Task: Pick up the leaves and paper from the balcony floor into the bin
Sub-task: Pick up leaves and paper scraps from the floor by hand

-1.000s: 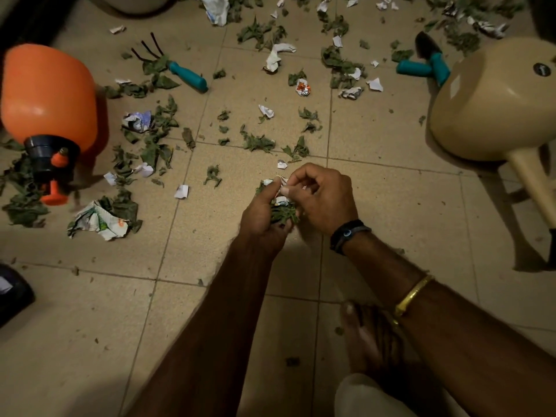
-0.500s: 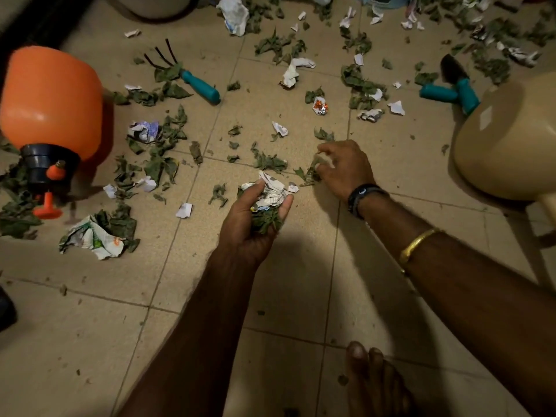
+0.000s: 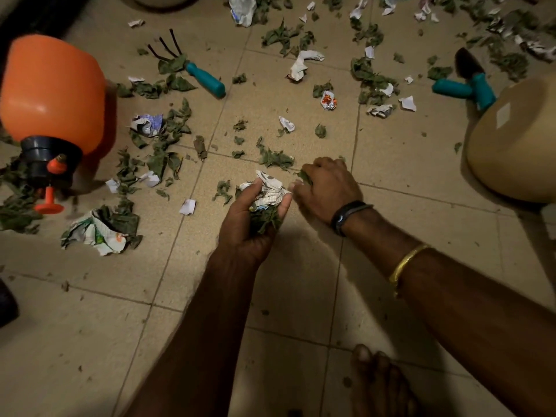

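The left hand is cupping crumpled paper and leaves, fingers half curled, right of the orange sprayer. Farther right, the right hand is pinching a leaf.

Left hand: mine, bare from fingers to wrist.
Left arm: bare along all of its visible length, down to the bottom edge of the view.
Right hand: bare as well.
Wristband: black, a slim strap snug round my right wrist, with a wider glossy oblong body that carries a faint bluish mark.
Bangle: gold-coloured, thin and round, higher up my right forearm, bright where the light catches it.
Right arm: bare apart from those two pieces.
Foot: bare, toes in shadow, big toenail pale; which foot, I cannot tell.
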### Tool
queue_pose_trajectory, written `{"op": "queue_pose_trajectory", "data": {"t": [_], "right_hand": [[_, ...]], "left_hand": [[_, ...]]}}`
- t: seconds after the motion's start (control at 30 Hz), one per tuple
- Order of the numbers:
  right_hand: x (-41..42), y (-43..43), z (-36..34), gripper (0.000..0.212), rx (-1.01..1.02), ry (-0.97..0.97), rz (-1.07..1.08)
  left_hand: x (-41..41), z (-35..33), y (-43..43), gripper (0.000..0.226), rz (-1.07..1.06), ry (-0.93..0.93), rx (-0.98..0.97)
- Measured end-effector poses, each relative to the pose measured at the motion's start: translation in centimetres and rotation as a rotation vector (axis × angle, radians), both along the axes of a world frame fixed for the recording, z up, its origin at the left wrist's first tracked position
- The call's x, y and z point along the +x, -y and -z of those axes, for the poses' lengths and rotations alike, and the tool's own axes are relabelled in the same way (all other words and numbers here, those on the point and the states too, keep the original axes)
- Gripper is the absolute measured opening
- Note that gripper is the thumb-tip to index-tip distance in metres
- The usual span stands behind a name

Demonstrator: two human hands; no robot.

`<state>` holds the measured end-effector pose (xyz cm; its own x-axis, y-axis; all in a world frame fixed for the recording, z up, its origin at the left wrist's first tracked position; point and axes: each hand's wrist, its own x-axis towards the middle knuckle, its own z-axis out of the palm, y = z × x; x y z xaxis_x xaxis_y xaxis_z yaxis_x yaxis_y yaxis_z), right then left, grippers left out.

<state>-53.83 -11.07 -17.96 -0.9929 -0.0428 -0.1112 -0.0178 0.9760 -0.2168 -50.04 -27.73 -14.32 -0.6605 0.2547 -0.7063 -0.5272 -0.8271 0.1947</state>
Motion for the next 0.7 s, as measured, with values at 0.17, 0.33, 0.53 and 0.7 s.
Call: {"op": "queue_pose_trajectory", "data": {"t": [0.17,0.33,0.53,0.7], "right_hand": [[0.6,2.5,-0.5,0.02,0.029,-0.066,-0.062],[-0.2,1.4,-0.5,0.026,-0.08,-0.083,-0.036],[-3.7,-2.7,-1.5,0.029,-0.432,-0.129,0.41],[-7.3,-3.7,-1.8,0.048,-0.376,-0.135,0.377]], "left_hand": [[0.7,-0.1,0.2,0.029,0.019,-0.008,-0.007],[0.4,-0.4,1.1,0.033,-0.053,0.007,-0.016],[0.2,-1.1,1.6,0.023,-0.053,-0.001,-0.005],[-0.3,-0.9,1.3,0.033,-0.052,0.013,-0.012]]}}
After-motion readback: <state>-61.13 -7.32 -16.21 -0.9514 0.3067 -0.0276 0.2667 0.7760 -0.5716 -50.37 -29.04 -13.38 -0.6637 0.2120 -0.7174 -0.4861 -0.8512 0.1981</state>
